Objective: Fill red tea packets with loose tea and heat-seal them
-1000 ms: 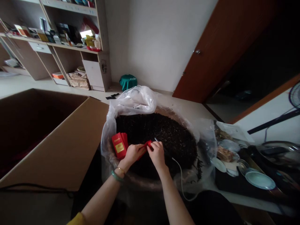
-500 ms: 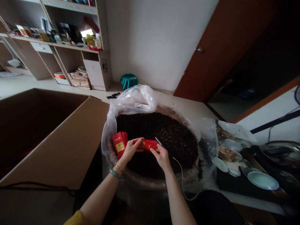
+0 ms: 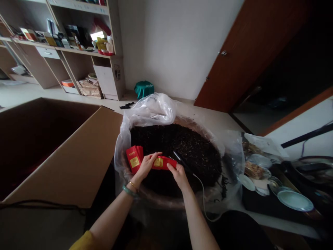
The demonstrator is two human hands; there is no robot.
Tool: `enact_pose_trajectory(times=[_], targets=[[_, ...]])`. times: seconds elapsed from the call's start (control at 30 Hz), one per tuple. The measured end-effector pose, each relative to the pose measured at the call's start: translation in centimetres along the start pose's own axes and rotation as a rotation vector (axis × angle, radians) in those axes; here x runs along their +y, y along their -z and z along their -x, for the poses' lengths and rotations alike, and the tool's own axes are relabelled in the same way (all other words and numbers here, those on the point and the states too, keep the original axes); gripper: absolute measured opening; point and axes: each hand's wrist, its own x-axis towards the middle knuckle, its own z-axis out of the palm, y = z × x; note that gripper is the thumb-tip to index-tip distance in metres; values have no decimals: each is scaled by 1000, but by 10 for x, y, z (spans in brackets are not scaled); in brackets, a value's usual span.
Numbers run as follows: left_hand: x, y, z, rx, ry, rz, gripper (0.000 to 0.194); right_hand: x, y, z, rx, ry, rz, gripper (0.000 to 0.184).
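Observation:
Both hands hold one red packet (image 3: 164, 163) with a gold panel, stretched sideways over a large round basket of dark, dry loose leaves (image 3: 192, 142). My left hand (image 3: 146, 166) pinches its left end, and my right hand (image 3: 178, 173) grips the right end between thumb and fingers. Left of my left hand, a fanned stack of similar red packets (image 3: 133, 156) rests at the basket's inner edge. Just beyond my right hand lies a dark, slim device (image 3: 181, 158) on the leaves, with a white cable (image 3: 203, 196) running from near it over the basket's front rim.
Clear plastic lining (image 3: 156, 107) bunches over the basket's far rim. A big open cardboard box (image 3: 67, 163) stands at the left. To the right, a low table holds dishes, including a pale bowl (image 3: 295, 200). Shelves (image 3: 78, 50) and a brown door (image 3: 234, 52) are behind.
The packet has turned slightly, so more of its gold panel shows. My left fingers have straightened along its upper edge. The whole view has shifted a little.

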Motion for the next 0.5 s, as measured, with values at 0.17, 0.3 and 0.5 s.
enact_pose_trajectory(times=[0.17,0.3,0.5], targets=[[-8,0,-2,-47,-75,-166,46,7,6,-1,-54,-223,-210,40],[-9,-3,-1,16,-130,-333,39,17,9,-3,-7,-288,-307,45],[5,-3,9,152,-541,-941,66,20,6,-4,-97,-231,-242,52]])
